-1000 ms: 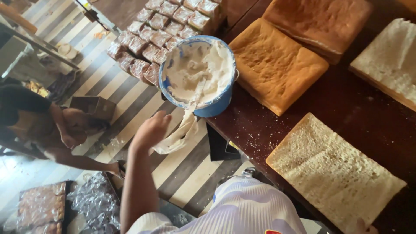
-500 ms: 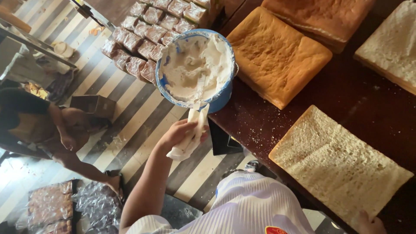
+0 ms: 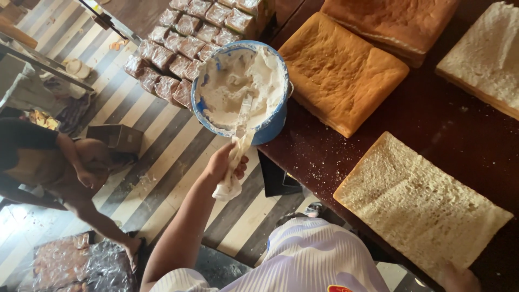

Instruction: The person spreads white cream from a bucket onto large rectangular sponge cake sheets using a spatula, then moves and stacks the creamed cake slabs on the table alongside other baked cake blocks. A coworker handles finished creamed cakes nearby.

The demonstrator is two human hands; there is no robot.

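My left hand (image 3: 226, 162) grips the cream-smeared, cloth-wrapped handle of a spatula (image 3: 241, 125). Its blade is sunk in the white cream inside a blue bucket (image 3: 273, 125) at the edge of the dark wooden table (image 3: 432, 113). Only a small part of my right hand (image 3: 458, 278) shows at the bottom edge, next to the near corner of a pale, cut-open cake sheet (image 3: 419, 203). Its fingers are hidden.
A golden-crusted cake slab (image 3: 340, 73) lies beside the bucket, with two more slabs behind it. Wrapped cake pieces (image 3: 178, 51) are stacked beyond the bucket. On the striped floor to the left, another person (image 3: 48, 162) crouches by a foil-covered tray (image 3: 81, 265).
My left hand has risen from below the bucket toward its rim, and the spatula blade now stands in the cream. The view has shifted slightly.
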